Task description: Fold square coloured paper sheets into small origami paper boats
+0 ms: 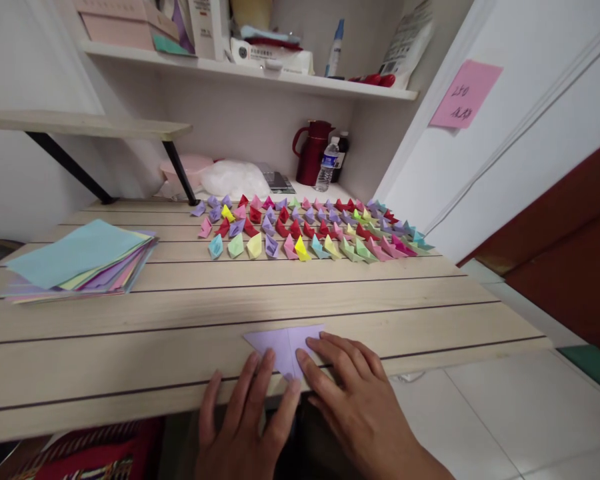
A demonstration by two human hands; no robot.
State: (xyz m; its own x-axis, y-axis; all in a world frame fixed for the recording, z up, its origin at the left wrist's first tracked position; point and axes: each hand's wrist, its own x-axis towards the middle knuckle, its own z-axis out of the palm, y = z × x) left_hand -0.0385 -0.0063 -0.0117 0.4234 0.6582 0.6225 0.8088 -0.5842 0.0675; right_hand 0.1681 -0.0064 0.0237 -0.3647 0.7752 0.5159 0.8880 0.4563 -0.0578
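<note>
A lilac sheet of paper (283,341), folded into a triangle with a crease down its middle, lies flat near the table's front edge. Its point faces me. My left hand (247,413) rests its fingertips on the lower left side of the paper, fingers spread. My right hand (353,393) lies over the paper's right side, with fingertips pressing on it and its fingers stretched out. Neither hand grips the sheet; part of its right side is hidden under the right fingers.
Rows of small folded paper boats (303,249) in many colours stand at the back of the table (190,313). A stack of coloured paper (80,253) lies at the left. Behind are a red jug (313,153), a water bottle (327,165) and a small raised shelf (80,125).
</note>
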